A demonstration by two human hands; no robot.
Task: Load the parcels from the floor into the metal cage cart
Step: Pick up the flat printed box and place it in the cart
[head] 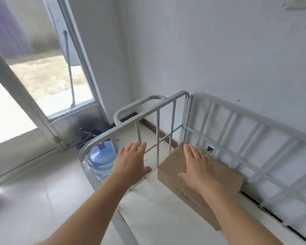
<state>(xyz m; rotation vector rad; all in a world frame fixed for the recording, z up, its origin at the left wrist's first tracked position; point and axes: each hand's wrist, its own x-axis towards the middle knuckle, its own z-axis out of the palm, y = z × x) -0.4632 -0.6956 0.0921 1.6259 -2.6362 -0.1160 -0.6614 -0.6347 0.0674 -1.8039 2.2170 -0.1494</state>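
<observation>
Parcel (201,183) inside cage cart (237,138), right hand (196,167) flat on top; left hand (131,161) spread, empty.

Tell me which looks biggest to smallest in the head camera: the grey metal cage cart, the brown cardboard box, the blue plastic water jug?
1. Grey metal cage cart, easily the biggest.
2. Brown cardboard box.
3. Blue plastic water jug, though it is partly hidden behind the cart's bars and farther away, so its rank against the box is unsure.
</observation>
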